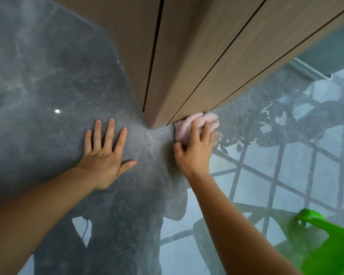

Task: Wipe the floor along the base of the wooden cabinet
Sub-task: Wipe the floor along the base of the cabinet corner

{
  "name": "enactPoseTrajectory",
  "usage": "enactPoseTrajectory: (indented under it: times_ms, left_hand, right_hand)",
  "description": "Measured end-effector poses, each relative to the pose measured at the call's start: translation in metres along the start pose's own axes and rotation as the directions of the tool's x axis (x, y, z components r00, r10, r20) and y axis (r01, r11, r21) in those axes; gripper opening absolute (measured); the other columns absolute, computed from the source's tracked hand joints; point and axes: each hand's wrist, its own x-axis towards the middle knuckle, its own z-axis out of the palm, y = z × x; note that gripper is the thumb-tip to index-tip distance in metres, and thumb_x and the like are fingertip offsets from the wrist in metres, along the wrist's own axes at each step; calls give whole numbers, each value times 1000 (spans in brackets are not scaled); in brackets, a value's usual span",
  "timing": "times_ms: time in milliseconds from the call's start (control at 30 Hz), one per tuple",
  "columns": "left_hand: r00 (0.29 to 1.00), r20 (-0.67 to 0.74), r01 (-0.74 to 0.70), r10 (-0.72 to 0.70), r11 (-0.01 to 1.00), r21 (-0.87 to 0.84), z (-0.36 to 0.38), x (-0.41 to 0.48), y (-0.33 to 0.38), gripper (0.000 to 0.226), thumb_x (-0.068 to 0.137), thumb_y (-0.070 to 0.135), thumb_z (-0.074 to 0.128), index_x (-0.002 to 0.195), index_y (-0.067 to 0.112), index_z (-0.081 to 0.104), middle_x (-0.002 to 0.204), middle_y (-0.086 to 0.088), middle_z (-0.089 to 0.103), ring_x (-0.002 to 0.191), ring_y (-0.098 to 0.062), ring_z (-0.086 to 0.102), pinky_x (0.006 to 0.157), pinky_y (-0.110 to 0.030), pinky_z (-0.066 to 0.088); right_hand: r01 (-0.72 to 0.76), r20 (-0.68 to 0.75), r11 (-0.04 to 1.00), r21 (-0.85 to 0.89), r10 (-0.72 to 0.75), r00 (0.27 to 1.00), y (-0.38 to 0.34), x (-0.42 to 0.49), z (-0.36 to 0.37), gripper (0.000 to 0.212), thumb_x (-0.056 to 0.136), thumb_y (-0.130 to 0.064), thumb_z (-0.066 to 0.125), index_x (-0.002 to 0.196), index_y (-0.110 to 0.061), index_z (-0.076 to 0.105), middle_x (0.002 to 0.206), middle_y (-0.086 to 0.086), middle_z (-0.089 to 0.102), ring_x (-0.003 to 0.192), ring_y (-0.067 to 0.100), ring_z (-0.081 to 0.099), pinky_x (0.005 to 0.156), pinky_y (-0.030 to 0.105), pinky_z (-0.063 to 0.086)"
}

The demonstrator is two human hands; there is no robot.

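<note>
One cloth: a pale pink cloth (197,124) lies bunched on the floor, pressed against the foot of the wooden cabinet (187,76), just right of the cabinet's near corner.
Right hand: the right hand (195,149) is clenched on the cloth, fingers spread over its top and thumb tucked at its left edge, pushing it into the seam where cabinet meets floor.
Left hand: the left hand (105,153) holds nothing; it lies flat and splayed on the floor, left of the corner, apparently bracing the person's weight.
Floor: the floor (48,86) is dark, polished stone, glossy enough to mirror a window grille and foliage on the right.
Stage: wiping seems under way at the corner; the run along the right-hand face is likely not yet covered.
Green object: a bright green plastic item (330,241) sits near, at the lower right; what it is I cannot tell.
Risk: the bunched cloth may ride over the seam and leave dirt there.
Risk: on so slick a floor, the bracing palm could slide if weight shifts forward.
</note>
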Motion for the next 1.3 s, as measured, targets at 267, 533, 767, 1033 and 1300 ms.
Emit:
enactPoseTrajectory:
  times_ms: [267, 533, 767, 1033, 1300]
  left_hand:
    - [976, -208, -84, 72, 995, -50, -2, -17, -39, 109, 72, 78, 50, 157, 32, 0, 168, -15, -8, 154, -41, -7, 121, -56, 1]
    - [913, -316, 234, -257, 966, -110, 25, -42, -102, 89, 84, 76, 23, 158, 26, 16, 167, -14, 14, 155, -33, 11, 119, -63, 7]
    - [873, -425, 211, -240, 971, -115, 29, -41, -103, 83, 87, 70, 27, 156, 24, 25, 166, -14, 20, 153, -34, 18, 119, -63, 13]
    - [869, -432, 240, -242, 969, -58, 27, -42, -101, 84, 87, 71, 24, 156, 24, 23, 166, -14, 21, 154, -33, 18, 119, -63, 13]
    - [895, -365, 254, -257, 965, -56, 23, -43, -99, 86, 87, 73, 19, 158, 24, 18, 165, -16, 20, 154, -34, 16, 120, -62, 9]
  right_hand:
    - [389, 215, 921, -3, -380, 900, -47, -83, 59, 72, 88, -47, 54, 151, -22, 30, 165, 17, 11, 152, 43, 3, 124, 53, 13]
    - [588, 313, 800, -116, -533, 786, -139, 33, 92, 69, 99, -48, 40, 156, -21, 12, 166, 18, 4, 149, 47, 11, 123, 55, 19]
    - [509, 223, 840, -188, -468, 855, -247, 160, 128, 60, 100, -49, 37, 154, -29, 22, 165, 13, 11, 150, 45, 10, 123, 51, 17]
    - [527, 190, 821, -219, -494, 849, -164, 61, 92, 64, 98, -42, 41, 156, -21, 20, 162, 19, 19, 151, 38, 13, 125, 46, 14]
    - [470, 278, 869, -152, -419, 864, -60, -93, 55, 64, 94, -37, 53, 152, -18, 34, 162, 17, 24, 151, 42, 13, 114, 55, 35]
